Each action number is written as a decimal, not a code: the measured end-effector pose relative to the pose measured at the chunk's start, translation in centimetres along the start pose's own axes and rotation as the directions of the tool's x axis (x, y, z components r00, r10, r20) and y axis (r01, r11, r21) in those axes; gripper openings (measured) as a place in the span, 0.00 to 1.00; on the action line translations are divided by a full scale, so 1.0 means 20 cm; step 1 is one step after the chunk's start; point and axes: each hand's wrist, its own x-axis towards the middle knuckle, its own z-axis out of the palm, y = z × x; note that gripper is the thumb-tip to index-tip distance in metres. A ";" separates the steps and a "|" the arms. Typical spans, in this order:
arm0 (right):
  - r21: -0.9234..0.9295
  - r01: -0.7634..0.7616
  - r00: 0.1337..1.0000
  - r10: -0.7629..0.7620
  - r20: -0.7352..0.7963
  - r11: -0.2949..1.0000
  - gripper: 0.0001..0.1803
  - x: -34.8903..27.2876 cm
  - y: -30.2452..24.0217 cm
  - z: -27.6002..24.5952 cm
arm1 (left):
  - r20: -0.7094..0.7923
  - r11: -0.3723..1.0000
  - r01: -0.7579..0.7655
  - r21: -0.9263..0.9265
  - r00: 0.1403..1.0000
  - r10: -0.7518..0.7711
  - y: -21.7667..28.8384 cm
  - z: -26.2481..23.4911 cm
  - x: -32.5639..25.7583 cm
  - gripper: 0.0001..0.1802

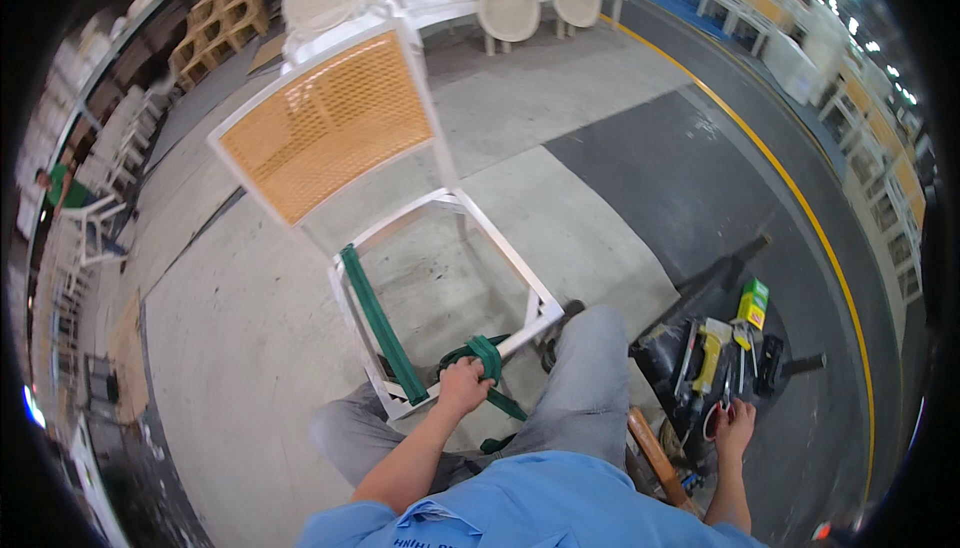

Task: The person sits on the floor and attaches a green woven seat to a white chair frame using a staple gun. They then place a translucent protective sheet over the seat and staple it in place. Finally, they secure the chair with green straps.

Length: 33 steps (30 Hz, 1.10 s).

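A white chair frame (497,240) with a woven tan backrest (335,113) stands before me, its seat open. One green webbing strap (383,326) runs along the left side of the seat frame. My left hand (464,388) is closed on a bunched length of green webbing (487,356) at the front rail, and a loose tail hangs below it. Over to the right, my right hand (735,428) reaches to a black stool top (657,350). Its fingers are closed at a ring-shaped handle of what look like scissors (712,421), partly hidden by the hand.
Near my right hand lie a yellow-handled staple gun (708,360), a green-and-yellow box (753,304) and a black tool (770,360). A wooden-handled tool (658,458) rests beside my right leg. More chairs (508,10) stand behind, and a person in green (65,188) is far left.
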 end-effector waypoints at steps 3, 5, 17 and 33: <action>-0.001 0.082 0.994 -0.082 -0.067 0.997 0.22 0.12 -0.07 -0.03 | 0.058 0.998 0.047 0.035 0.997 -0.049 0.00 0.07 -0.14 0.19; 0.002 0.175 0.978 -0.174 -0.111 0.985 0.21 0.18 -0.13 -0.02 | 0.146 0.994 0.092 0.058 0.984 -0.100 0.04 0.11 -0.21 0.20; 0.895 -0.152 0.502 -0.748 0.435 0.419 0.12 0.01 -1.59 0.54 | -0.028 0.353 0.000 -0.935 0.997 -0.073 0.29 -0.30 -0.23 0.16; 0.825 -0.114 0.194 -0.803 0.564 0.553 0.16 -0.08 -2.00 0.33 | -0.111 -0.091 -0.152 -0.984 0.930 -0.351 0.36 -0.63 -0.34 0.12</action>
